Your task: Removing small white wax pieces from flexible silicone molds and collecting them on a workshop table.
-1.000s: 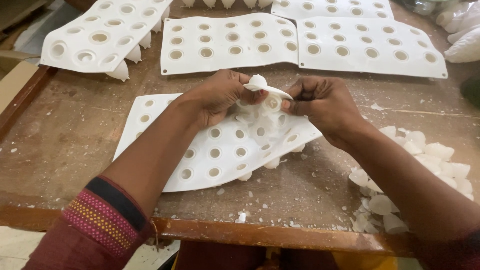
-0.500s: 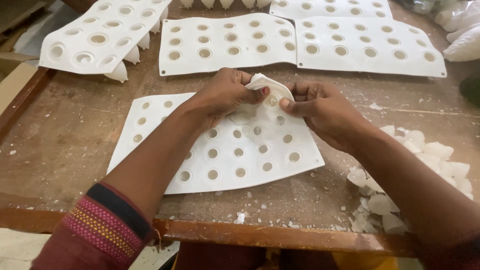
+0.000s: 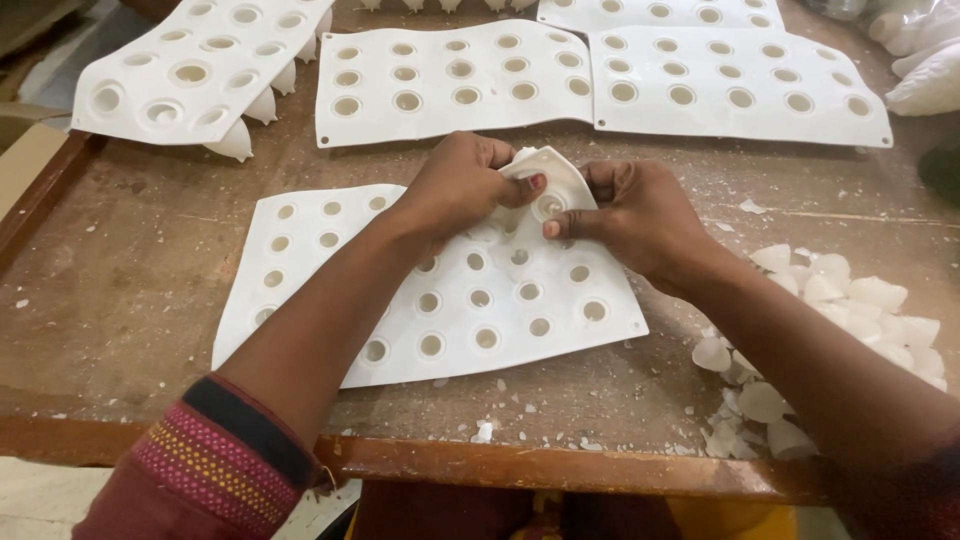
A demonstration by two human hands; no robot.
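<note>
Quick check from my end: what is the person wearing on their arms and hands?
Both hands, left hand and right hand, are bare, no gloves or rings visible. The left arm has a maroon sleeve pushed up, its cuff banded in dark, yellow and pink stripes. The right forearm is uncovered.

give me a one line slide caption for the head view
Left hand and right hand fold up the far corner of a white mould sheet on a dusty wooden table, white cone pieces piled alongside.

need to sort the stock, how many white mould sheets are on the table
5 in view. One under both hands at the front, one at far left, one far centre, one far right, and one partly cut off along the top edge. More may lie out of frame.
</note>
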